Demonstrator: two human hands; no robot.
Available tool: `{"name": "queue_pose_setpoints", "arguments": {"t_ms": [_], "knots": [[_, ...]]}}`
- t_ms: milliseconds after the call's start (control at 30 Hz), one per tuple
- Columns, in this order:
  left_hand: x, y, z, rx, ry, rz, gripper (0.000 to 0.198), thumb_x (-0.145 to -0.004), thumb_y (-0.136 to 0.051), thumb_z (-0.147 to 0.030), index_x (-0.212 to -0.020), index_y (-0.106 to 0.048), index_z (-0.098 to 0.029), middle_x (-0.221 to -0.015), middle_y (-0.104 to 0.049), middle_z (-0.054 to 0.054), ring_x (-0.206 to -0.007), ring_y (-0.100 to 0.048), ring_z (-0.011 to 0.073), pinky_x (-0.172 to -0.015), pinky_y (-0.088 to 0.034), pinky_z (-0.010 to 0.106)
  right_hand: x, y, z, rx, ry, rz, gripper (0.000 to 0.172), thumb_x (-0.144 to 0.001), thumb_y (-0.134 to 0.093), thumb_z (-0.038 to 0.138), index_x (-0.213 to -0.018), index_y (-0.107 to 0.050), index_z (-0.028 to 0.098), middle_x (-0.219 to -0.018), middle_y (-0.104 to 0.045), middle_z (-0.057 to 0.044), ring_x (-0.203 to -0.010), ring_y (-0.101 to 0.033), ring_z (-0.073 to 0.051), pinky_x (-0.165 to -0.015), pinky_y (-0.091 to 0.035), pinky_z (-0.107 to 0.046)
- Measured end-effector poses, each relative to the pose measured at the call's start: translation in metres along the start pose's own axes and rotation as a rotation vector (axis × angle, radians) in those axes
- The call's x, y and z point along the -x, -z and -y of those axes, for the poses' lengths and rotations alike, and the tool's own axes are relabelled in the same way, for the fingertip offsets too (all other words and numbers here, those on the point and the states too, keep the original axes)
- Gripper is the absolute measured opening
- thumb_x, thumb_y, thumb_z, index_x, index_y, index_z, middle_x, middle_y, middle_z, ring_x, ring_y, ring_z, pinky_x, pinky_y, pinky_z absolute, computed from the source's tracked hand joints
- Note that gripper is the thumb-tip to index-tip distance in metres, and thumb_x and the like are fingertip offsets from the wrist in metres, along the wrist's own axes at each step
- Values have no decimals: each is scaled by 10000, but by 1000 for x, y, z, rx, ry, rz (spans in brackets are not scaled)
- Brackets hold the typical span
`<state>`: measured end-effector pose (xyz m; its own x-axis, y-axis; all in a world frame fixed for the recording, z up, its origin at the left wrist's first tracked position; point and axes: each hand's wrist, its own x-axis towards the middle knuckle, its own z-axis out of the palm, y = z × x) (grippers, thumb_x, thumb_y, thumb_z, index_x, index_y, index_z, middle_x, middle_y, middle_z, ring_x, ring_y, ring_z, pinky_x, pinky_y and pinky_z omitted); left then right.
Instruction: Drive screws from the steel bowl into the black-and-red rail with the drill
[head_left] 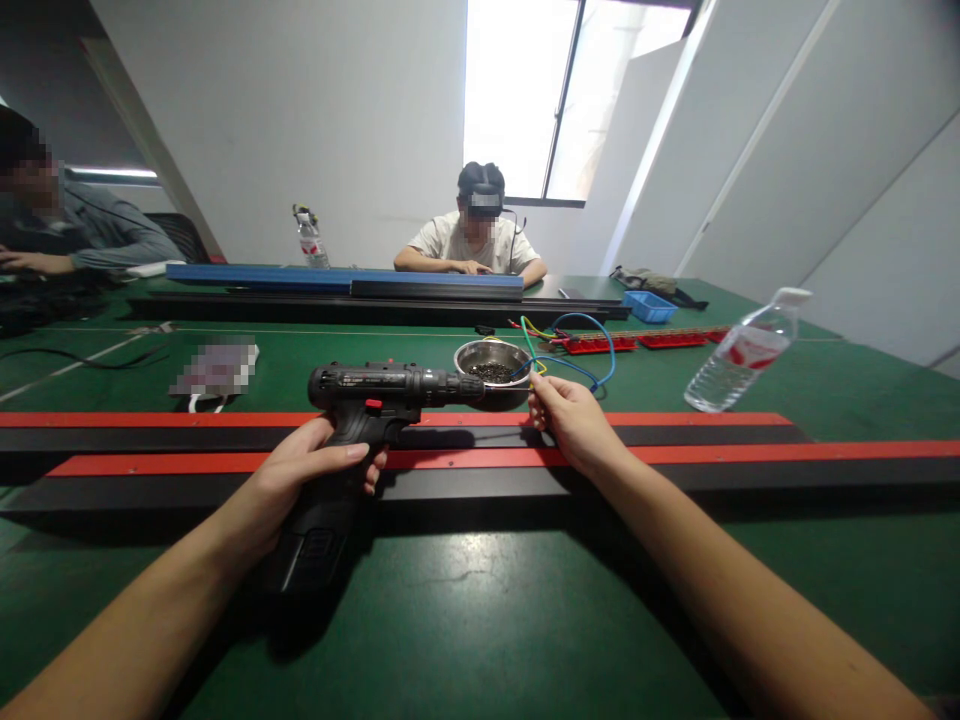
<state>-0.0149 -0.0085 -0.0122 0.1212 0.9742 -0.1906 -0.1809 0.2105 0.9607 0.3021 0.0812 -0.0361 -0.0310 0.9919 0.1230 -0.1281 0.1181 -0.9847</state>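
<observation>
A black cordless drill (360, 392) is held on its side by my left hand (304, 465), whose fingers wrap around the grip. The drill's chuck and thin bit point to the right. At the bit's far end my right hand (566, 415) is closed in a pinch. Whatever its fingertips hold, if anything, is too small to make out. Just behind the bit stands a steel bowl (469, 352) with small dark pieces like screws in it. Blue, green and yellow wires (611, 350) curl behind my right hand.
Two long black bars with red tops (180, 461) cross the green table (480, 620). A water bottle (739, 355) leans at the right. Farther back are red strips (664, 341), a blue basket (649, 307) and blue-black bars (300, 277). Two people sit around the table.
</observation>
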Motion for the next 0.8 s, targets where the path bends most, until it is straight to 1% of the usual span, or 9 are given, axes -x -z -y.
{"name": "queue_pose_setpoints", "arguments": {"t_ms": [200, 367, 600, 800], "knots": [[0, 0, 0, -16, -4, -6, 387, -742, -901, -276, -1052, -717, -134, -889, -778, 82, -728, -735, 169, -677, -635, 250, 0, 0, 0, 2, -6, -6, 625, -644, -887, 743, -659, -582, 198, -585, -520, 43, -481, -427, -78, -478, -388, -253], [-1, 1, 1, -13, -11, -4, 418, -732, -904, -286, -1075, -719, -136, -909, -782, 96, -755, -740, 189, -691, -635, 270, 0, 0, 0, 6, -9, -3, 624, -651, -882, 745, -660, -580, 200, -585, -521, 42, -485, -424, -81, -480, -386, -254], [3, -1, -2, -9, 7, 3, 346, -786, -872, -250, -1070, -711, -134, -929, -781, 89, -765, -729, 179, -715, -625, 267, 1, 1, -1, 15, 1, -5, 598, -696, -863, 728, -672, -574, 204, -590, -519, 35, -492, -426, -88, -485, -397, -257], [4, -2, -3, -14, 10, -9, 362, -770, -882, -256, -1070, -721, -132, -927, -780, 97, -758, -730, 185, -703, -625, 270, 1, 0, 1, 27, -3, 8, 603, -692, -857, 736, -675, -566, 208, -590, -513, 38, -492, -421, -88, -489, -412, -259]]}}
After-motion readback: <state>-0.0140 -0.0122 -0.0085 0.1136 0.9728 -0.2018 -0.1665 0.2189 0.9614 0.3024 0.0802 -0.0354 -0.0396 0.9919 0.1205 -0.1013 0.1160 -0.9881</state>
